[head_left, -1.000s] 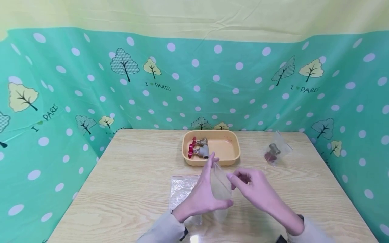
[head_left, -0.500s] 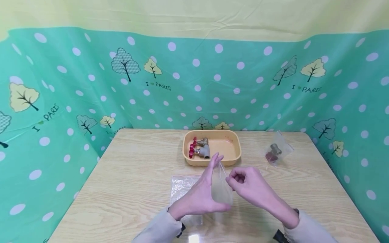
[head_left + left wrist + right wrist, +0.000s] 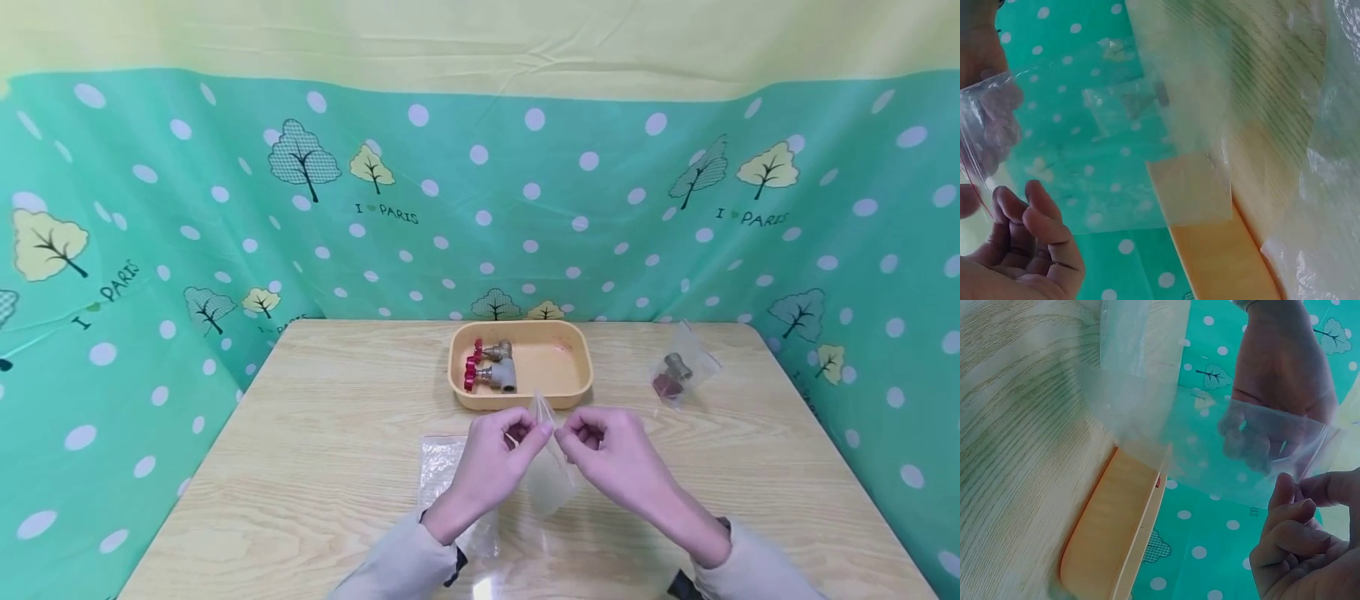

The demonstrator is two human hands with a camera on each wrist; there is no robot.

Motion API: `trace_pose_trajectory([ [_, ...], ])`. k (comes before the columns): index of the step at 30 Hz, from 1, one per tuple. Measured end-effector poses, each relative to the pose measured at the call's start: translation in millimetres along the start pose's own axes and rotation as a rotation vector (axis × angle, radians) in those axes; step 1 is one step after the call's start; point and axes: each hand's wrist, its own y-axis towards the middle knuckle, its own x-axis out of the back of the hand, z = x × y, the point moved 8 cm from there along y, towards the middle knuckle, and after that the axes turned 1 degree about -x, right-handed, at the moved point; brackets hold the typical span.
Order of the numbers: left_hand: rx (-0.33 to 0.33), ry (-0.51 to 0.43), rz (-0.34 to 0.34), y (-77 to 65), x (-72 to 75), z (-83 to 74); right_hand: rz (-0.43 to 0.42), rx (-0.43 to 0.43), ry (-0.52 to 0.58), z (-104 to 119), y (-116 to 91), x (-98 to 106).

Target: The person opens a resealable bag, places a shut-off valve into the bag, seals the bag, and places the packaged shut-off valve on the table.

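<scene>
Both hands are at the mouth of a clear zip bag (image 3: pixel 551 483), which hangs over the table in front of the tray. My left hand (image 3: pixel 491 462) pinches one side of the mouth between thumb and fingers. On the other side, the thumb and forefinger of my right hand (image 3: pixel 618 454) pinch the edge. A red zip line (image 3: pixel 977 194) runs by the left fingers in the left wrist view. Through the film of the bag (image 3: pixel 1197 437), the right wrist view shows the left hand behind it. No item shows inside.
A beige tray (image 3: pixel 555 400) at the back holds several valves (image 3: pixel 495 373) with red handles. At the back right lies a clear bag (image 3: pixel 697 367) with a red-handled valve inside. Flat clear bags (image 3: pixel 438 462) lie partly under the left forearm. Polka-dot cloth surrounds the table.
My left hand was spread wide along the bag with thumb and fingers apart; now it pinches the bag's mouth close to the right hand. The right hand stays almost in place.
</scene>
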Motion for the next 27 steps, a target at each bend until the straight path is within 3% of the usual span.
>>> trace_pose_trajectory([
  [5, -0.007, 0.048, -0.029, 1.1, 2.0, -0.3, -0.012, -0.004, 0.000, 0, 0, 1],
  [12, 0.039, 0.124, -0.056, -1.5, 11.7, 4.3, -0.025, -0.079, -0.037, -13, -3, 10],
  [16, -0.026, 0.130, -0.061, -3.4, 15.6, 1.2, -0.043, -0.104, -0.059, -17, -5, 16],
  [18, -0.074, 0.104, -0.031, -4.0, 12.5, -0.1, -0.042, -0.110, -0.059, -16, -6, 17],
  [20, -0.081, 0.100, 0.031, -5.8, 5.3, 1.6, -0.032, -0.107, -0.052, -14, -6, 16],
  [24, 0.001, 0.125, 0.166, -11.6, -13.6, 13.3, -0.018, -0.090, -0.046, -7, -3, 13],
  [27, 0.051, 0.131, 0.207, -14.0, -23.5, 20.6, -0.009, -0.077, -0.042, -2, -2, 11],
])
